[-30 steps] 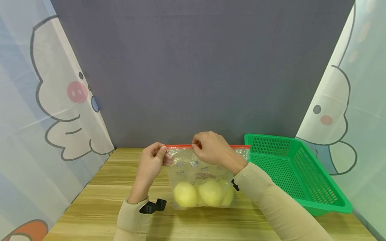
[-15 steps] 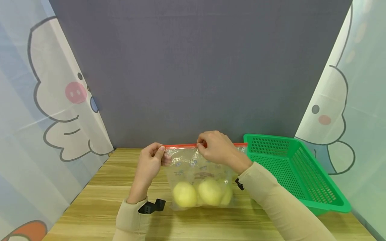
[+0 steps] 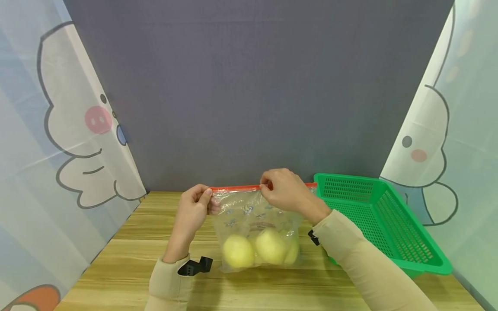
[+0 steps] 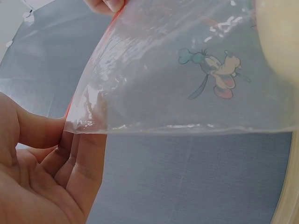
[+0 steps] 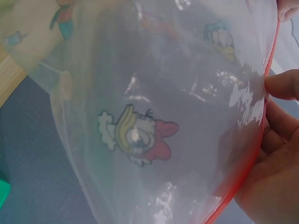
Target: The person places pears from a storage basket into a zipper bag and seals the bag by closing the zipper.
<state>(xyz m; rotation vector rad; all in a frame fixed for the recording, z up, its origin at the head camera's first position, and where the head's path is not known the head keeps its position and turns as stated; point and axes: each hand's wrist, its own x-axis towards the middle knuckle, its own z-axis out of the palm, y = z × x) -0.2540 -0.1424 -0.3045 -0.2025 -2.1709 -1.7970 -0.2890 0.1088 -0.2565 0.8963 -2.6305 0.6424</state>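
A clear zip bag (image 3: 241, 216) with cartoon prints hangs upright between my hands, its red top strip (image 3: 236, 188) stretched sideways. Inside, several pale yellow round fruits (image 3: 238, 251) sit at the bottom, near the tabletop. My left hand (image 3: 194, 207) pinches the top left corner between thumb and fingers; the left wrist view shows the thumb (image 4: 42, 130) on that corner. My right hand (image 3: 285, 192) pinches the red strip right of its middle, with the thumb (image 5: 282, 85) pressed on it in the right wrist view. Its palm and wrist hide part of the bag's right side.
A green plastic basket (image 3: 422, 224) with perforated walls stands at the right, close behind my right forearm. Under everything lies a wood-grain table (image 3: 128, 255). A dark grey backdrop (image 3: 249, 95) rises behind it, with printed curtains (image 3: 23, 181) on both sides.
My right hand has slid rightward along the red strip, away from my left hand. The left hand keeps its pinch on the corner. The strip's right end has come slightly left and up.
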